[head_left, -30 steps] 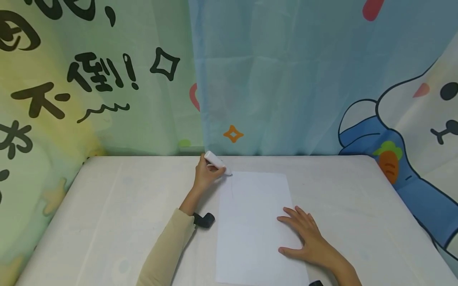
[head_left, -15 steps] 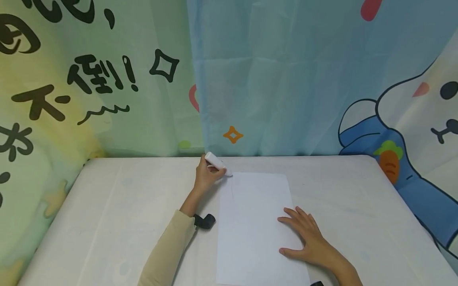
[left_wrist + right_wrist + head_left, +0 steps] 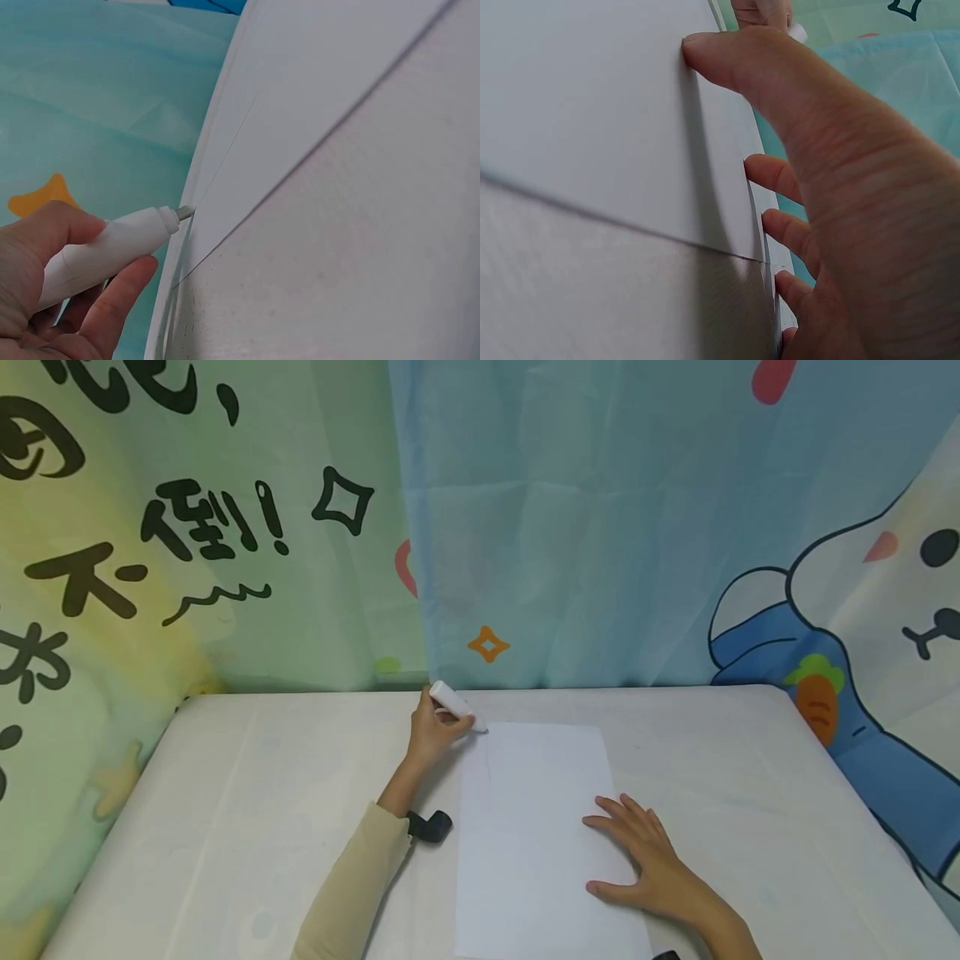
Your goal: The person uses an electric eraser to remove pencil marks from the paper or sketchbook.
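Note:
My left hand pinches a thick white pen between thumb and fingers. Its narrow grey tip meets a white sheet of paper near the far left corner; whether it presses there I cannot tell. A faint thin line runs from the tip along the sheet, close to its left edge. Across the sheet's right edge lies my right hand, fingers spread, thumb and fingertips resting on or beside the paper. It holds nothing. In the right wrist view its thumb touches the paper.
The sheet lies on a white-covered table. A printed cloth backdrop stands right behind the far edge. A black wrist strap mount sits by the left sleeve.
The head view has shifted very slightly. Both hands, the pen and the paper keep the same places relative to one another.

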Motion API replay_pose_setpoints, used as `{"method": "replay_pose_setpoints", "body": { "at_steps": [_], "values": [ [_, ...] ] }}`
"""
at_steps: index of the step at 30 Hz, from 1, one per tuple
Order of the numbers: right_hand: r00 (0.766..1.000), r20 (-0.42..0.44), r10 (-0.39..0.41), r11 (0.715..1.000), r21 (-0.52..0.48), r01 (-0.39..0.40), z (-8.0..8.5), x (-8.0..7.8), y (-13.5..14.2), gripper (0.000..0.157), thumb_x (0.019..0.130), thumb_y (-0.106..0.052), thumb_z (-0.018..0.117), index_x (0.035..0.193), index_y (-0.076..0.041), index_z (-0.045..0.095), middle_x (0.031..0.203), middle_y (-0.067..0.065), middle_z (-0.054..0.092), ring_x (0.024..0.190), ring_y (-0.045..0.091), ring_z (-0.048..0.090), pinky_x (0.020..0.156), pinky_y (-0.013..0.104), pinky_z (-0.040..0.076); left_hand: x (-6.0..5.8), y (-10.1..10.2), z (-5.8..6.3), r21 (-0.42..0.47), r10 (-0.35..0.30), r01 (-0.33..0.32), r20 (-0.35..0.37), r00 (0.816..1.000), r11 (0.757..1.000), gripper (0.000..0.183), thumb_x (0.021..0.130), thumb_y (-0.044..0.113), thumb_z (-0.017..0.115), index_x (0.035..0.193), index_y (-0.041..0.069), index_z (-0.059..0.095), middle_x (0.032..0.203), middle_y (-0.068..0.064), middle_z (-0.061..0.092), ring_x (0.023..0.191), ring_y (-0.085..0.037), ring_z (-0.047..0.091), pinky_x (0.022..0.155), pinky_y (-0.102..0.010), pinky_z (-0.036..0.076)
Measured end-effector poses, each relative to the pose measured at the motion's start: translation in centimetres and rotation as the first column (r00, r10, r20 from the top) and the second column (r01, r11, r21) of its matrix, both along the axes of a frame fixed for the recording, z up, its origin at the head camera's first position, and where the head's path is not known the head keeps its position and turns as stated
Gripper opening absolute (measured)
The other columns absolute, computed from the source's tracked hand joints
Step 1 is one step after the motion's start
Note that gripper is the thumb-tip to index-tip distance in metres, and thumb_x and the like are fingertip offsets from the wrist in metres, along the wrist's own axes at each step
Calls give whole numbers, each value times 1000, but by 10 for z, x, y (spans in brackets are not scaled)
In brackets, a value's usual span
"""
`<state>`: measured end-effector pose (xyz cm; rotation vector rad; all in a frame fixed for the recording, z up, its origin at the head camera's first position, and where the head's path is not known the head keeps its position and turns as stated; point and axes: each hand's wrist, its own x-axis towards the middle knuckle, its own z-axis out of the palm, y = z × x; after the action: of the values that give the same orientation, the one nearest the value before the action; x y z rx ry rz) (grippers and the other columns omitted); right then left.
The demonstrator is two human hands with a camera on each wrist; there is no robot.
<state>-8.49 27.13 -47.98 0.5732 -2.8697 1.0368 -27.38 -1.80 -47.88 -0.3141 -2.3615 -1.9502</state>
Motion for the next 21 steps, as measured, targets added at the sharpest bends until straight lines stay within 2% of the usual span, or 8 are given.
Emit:
{"method": "replay_pose_setpoints", "body": {
  "at_steps": [13, 21],
  "values": [
    [1000, -2, 4, 1000, 3, -4, -2, -1, 1, 67, 73, -35, 81, 132, -19, 53, 147, 14, 39, 140, 41, 18, 113, 62, 0, 0, 0, 1, 6, 8, -8, 8, 1000, 1000, 52, 81, -1, 71, 121, -11, 40, 111, -31, 57, 96, -45, 64, 81, -43, 55],
    [1000, 25, -10, 1000, 1, 10, -2, -1, 0, 65, 74, -36, 81, 131, -19, 54, 147, 15, 39, 139, 44, 17, 112, 64, -1, 0, 0, 0, 12, -7, 7, -6, 1000, 1000, 52, 81, -2, 71, 121, -10, 40, 111, -31, 57, 96, -45, 64, 81, -43, 56]
  ]
}}
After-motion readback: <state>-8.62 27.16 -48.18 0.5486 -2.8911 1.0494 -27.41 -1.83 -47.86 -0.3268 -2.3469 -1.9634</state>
